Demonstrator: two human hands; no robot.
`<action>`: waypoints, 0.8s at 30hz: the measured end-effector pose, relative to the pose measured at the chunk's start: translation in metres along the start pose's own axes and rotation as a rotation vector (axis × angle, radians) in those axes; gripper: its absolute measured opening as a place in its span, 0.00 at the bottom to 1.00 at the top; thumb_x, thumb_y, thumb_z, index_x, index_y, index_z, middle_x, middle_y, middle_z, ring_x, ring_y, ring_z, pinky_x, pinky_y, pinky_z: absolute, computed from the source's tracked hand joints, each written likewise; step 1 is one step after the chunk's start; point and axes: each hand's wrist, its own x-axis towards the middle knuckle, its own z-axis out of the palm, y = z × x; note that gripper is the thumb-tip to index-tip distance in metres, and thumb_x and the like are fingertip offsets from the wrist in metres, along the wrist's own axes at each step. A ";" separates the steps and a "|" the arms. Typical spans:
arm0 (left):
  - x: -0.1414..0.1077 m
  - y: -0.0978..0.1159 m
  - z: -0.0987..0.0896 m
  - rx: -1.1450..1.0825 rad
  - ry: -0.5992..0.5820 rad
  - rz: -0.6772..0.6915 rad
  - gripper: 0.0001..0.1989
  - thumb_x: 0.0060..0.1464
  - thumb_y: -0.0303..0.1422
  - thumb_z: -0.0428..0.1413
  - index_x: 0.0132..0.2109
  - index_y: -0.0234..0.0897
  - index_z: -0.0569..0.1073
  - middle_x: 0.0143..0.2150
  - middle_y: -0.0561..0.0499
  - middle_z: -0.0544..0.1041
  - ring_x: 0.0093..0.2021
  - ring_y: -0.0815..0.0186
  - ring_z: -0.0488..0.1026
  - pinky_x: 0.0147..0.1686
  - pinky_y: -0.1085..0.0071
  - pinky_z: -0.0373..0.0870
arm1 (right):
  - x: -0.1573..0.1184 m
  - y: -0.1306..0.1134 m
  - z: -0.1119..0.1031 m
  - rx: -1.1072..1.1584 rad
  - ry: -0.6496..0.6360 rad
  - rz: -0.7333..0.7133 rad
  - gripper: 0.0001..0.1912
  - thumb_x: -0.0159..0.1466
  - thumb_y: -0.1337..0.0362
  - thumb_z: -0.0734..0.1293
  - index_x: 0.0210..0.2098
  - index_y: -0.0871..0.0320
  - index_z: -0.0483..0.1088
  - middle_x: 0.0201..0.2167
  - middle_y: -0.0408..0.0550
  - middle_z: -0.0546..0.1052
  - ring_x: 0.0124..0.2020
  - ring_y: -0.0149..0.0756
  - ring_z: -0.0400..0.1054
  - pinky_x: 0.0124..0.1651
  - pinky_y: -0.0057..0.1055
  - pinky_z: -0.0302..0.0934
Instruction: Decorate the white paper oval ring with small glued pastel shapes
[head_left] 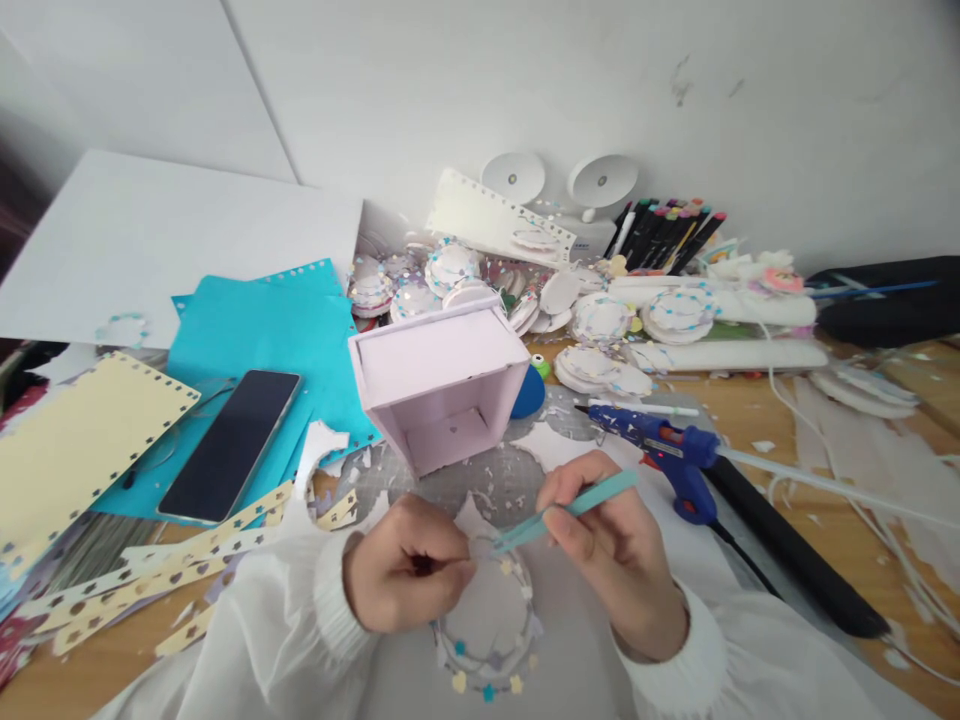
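My right hand point(611, 550) is closed around light teal tweezers point(600, 493), whose tips point left to the upper rim of a round white piece point(491, 610). Rings with small blue and cream flower shapes lie around this piece. My left hand point(409, 565) is at its upper left, thumb and forefinger pinched together by the tweezer tips. What the left fingers hold, if anything, is too small to tell. Just beyond both hands stands a pale pink open box point(442, 380) on the grey mat.
A blue glue gun point(675, 450) lies to the right with its cord. On the left are a phone point(229, 445), blue paper point(255, 325) and cream punched strips point(172, 570). Decorated white discs point(600, 318) and a pen bunch point(667, 235) fill the back.
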 end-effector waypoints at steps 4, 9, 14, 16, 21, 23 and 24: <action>0.002 0.001 0.000 0.002 -0.007 -0.009 0.19 0.54 0.26 0.48 0.20 0.39 0.47 0.16 0.59 0.47 0.16 0.74 0.46 0.17 0.70 0.44 | 0.001 -0.004 0.003 0.020 0.049 0.106 0.08 0.61 0.58 0.68 0.32 0.52 0.65 0.25 0.41 0.68 0.24 0.30 0.60 0.27 0.27 0.57; 0.001 0.001 0.001 -0.015 0.009 -0.005 0.19 0.53 0.26 0.49 0.20 0.39 0.48 0.16 0.59 0.47 0.16 0.74 0.46 0.16 0.71 0.44 | 0.004 -0.005 0.004 0.076 0.069 0.160 0.11 0.60 0.55 0.69 0.32 0.54 0.64 0.25 0.41 0.67 0.24 0.30 0.60 0.27 0.28 0.57; -0.001 -0.001 0.001 -0.022 0.024 -0.025 0.19 0.51 0.24 0.50 0.19 0.38 0.48 0.16 0.59 0.47 0.16 0.75 0.45 0.17 0.71 0.43 | 0.007 -0.001 0.003 0.084 0.100 0.130 0.12 0.58 0.58 0.71 0.30 0.53 0.63 0.25 0.39 0.67 0.23 0.28 0.57 0.26 0.26 0.56; -0.001 -0.001 0.001 -0.023 0.017 -0.038 0.19 0.51 0.24 0.50 0.19 0.38 0.49 0.16 0.59 0.47 0.17 0.75 0.45 0.17 0.71 0.43 | 0.008 0.000 0.002 0.077 0.097 0.115 0.11 0.58 0.59 0.71 0.31 0.53 0.63 0.25 0.39 0.67 0.24 0.27 0.58 0.27 0.26 0.56; 0.000 0.000 0.000 -0.038 0.005 -0.026 0.19 0.50 0.24 0.50 0.19 0.38 0.48 0.16 0.60 0.47 0.17 0.75 0.45 0.18 0.71 0.43 | 0.008 0.000 -0.002 0.049 0.042 0.120 0.09 0.58 0.59 0.71 0.32 0.53 0.66 0.26 0.40 0.66 0.23 0.26 0.58 0.26 0.24 0.56; 0.000 0.000 0.000 -0.040 0.005 -0.030 0.19 0.50 0.24 0.50 0.19 0.38 0.48 0.16 0.60 0.47 0.17 0.75 0.45 0.18 0.71 0.43 | 0.007 0.001 -0.003 0.045 0.038 0.133 0.08 0.59 0.59 0.71 0.32 0.54 0.68 0.26 0.40 0.66 0.23 0.26 0.58 0.25 0.24 0.55; 0.000 0.000 0.000 -0.039 0.008 -0.036 0.19 0.50 0.24 0.50 0.19 0.38 0.49 0.16 0.60 0.47 0.17 0.75 0.45 0.18 0.71 0.43 | 0.007 0.001 -0.003 0.047 0.032 0.134 0.08 0.59 0.59 0.70 0.32 0.54 0.68 0.26 0.41 0.66 0.23 0.26 0.58 0.25 0.24 0.55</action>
